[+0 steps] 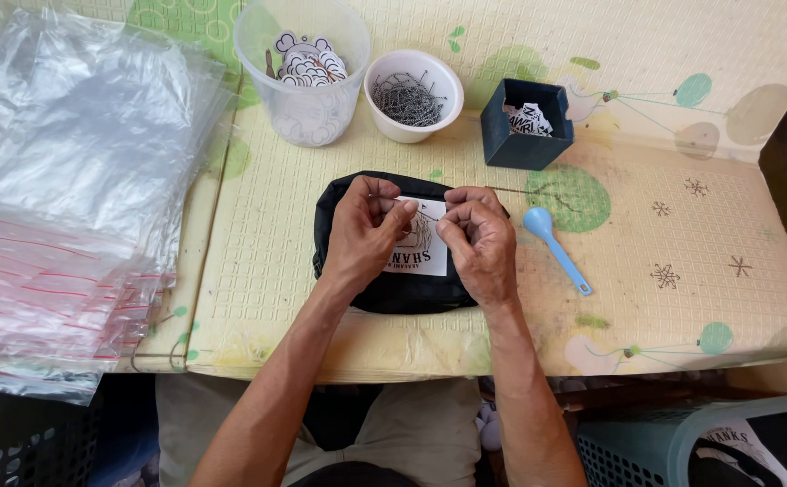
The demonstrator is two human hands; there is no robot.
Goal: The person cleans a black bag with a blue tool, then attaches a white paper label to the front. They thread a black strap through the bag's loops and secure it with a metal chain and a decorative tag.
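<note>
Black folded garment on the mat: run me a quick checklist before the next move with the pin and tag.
1. Black folded garment flat on the mat: ok.
2. Left hand and right hand both over the white label: ok.
3. Pin held between the fingers: cannot tell, too thin to see clearly.
4. White bowl of pins stocked: ok.
5. Clear cup of tags stocked: ok.
6. Blue spoon clear of the hands: ok.

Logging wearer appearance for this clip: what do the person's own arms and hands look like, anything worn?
Both arms are bare up to the frame's lower edge, no sleeves visible. The left hand and right hand carry no gloves, and no watch or wristband shows.
</note>
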